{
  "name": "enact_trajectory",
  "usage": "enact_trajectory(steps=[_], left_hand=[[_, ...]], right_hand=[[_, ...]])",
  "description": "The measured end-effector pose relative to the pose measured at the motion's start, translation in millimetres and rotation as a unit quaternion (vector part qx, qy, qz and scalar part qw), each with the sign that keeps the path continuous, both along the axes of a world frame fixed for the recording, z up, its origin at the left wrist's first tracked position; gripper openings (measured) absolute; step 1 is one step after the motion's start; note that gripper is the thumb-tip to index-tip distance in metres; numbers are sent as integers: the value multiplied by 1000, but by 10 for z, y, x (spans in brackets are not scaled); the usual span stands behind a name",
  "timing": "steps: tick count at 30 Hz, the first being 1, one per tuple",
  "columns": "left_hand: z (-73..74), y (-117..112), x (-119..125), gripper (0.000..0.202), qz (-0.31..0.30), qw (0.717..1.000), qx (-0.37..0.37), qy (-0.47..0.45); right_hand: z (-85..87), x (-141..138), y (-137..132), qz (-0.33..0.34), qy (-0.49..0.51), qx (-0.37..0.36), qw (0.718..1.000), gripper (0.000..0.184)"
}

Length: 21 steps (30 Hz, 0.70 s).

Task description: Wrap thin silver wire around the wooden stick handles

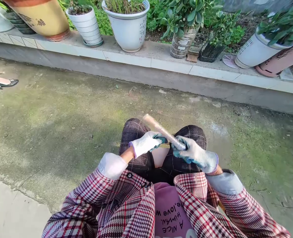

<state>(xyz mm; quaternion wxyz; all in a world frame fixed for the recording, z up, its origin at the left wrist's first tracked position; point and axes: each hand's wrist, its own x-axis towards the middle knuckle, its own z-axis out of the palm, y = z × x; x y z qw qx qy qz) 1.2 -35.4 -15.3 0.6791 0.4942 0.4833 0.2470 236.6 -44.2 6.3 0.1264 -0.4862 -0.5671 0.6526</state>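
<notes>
Both my hands wear white gloves with green palms and sit over my knees. A thin stick-like tool [158,127] with a pale wooden end and a metal end near my right hand slants up to the left between them. My left hand [147,143] is closed with its fingertips on the tool's middle. My right hand [194,153] is wrapped round the metal end. My sleeves are red plaid, my trousers dark checked.
Mossy concrete ground [62,122] lies all around. A tiled ledge [161,62] runs along the back with several plant pots, among them a white pot [128,26]. Another person's foot in a dark shoe [2,82] is at the far left.
</notes>
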Motion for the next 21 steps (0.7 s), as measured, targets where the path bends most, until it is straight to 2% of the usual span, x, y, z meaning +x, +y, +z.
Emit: enact_trajectory(steps=[4,6,8,10,12,13,15,17,19,21], left_hand=[[115,-53,-24,23,-30,999,33,22],[200,-52,-54,25,-36,997,52,34],[265,-36,-101,28,-44,996,56,56],[295,-9,-164,27,-63,992,74,75],[293,26,-236,23,-79,986,105,100],[285,45,-271,20,-84,982,120,116],[266,79,-331,16,-91,973,147,152],[245,99,-366,16,-101,962,174,184],[217,101,-364,17,-115,954,189,202],[173,86,-322,17,-125,963,164,174]], right_hand=[[1,96,75,-154,-12,38,987,36],[-9,160,128,-167,-40,110,979,38],[-26,224,181,-134,-160,239,948,33],[-39,284,220,-62,-308,325,892,31],[-40,336,236,24,-396,342,852,35],[-35,358,235,64,-413,338,843,36],[-18,397,224,128,-418,321,840,36],[7,427,212,168,-405,298,848,36],[40,445,204,204,-358,262,873,31],[78,445,199,240,-256,195,916,21]])
